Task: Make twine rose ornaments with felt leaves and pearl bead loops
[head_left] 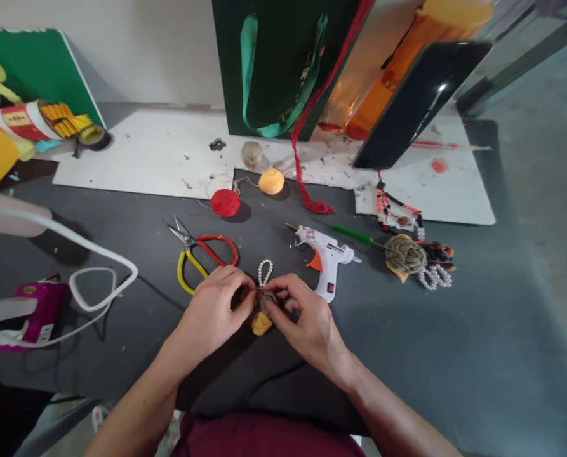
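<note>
Low in the middle of the table, both hands pinch a small yarn charm (262, 324) with a yellow tip and a brown-grey part, largely covered by fingers. A loop of pearl beads (265, 271) stands out from its far end. My left hand (221, 304) closes thumb and forefinger at the charm's left side, near the bead loop's base. From the right, my right hand (305, 317) grips the brown-grey part. Scissors (202, 251) with red and yellow handles lie open beyond my left hand. A white glue gun (325, 257) lies just past my right hand.
Red (225, 203), yellow (271, 181) and beige yarn balls (251, 154) sit at the back. A green-handled hook (352, 234) lies by a brown yarn ball (405, 254) at right. A phone (421, 105) leans near a dark green bag (283, 70). White cable (121, 260) loops at left.
</note>
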`<action>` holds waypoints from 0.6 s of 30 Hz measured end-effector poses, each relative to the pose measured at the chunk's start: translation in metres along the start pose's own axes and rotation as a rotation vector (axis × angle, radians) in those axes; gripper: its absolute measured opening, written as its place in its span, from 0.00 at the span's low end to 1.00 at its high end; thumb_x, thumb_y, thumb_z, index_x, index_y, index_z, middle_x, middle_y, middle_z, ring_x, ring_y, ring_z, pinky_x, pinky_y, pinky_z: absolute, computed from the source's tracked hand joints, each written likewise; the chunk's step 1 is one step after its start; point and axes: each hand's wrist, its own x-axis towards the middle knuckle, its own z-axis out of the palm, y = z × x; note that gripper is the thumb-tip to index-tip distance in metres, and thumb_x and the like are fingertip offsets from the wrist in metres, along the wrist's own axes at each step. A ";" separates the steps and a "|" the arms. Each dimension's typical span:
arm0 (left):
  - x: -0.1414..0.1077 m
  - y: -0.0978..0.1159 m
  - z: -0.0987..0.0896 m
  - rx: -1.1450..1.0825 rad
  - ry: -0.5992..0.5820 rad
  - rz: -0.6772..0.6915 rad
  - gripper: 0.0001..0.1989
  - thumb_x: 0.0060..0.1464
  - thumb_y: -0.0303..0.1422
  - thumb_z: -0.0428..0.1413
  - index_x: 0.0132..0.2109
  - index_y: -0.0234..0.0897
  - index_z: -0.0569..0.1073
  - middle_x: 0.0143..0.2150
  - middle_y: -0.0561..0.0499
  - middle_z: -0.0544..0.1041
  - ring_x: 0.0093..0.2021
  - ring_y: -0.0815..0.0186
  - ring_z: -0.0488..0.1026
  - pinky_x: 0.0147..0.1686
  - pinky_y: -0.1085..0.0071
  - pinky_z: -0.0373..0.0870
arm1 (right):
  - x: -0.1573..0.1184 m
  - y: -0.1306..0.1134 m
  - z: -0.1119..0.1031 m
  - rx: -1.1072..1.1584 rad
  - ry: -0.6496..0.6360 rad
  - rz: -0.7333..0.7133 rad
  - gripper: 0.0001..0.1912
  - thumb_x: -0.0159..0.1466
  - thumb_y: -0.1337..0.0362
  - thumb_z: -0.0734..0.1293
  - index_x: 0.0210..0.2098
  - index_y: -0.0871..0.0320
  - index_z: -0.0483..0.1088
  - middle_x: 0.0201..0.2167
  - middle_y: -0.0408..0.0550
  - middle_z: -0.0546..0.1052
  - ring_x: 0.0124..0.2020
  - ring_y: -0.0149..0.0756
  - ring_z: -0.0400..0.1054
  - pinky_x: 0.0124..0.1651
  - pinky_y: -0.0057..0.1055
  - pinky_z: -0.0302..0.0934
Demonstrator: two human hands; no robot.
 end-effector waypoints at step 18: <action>-0.003 0.001 -0.003 0.012 -0.030 0.073 0.06 0.56 0.23 0.53 0.33 0.37 0.70 0.34 0.51 0.73 0.36 0.65 0.70 0.37 0.67 0.68 | 0.005 -0.004 -0.002 0.034 -0.045 0.033 0.03 0.60 0.70 0.64 0.31 0.57 0.70 0.30 0.45 0.73 0.29 0.31 0.68 0.27 0.26 0.64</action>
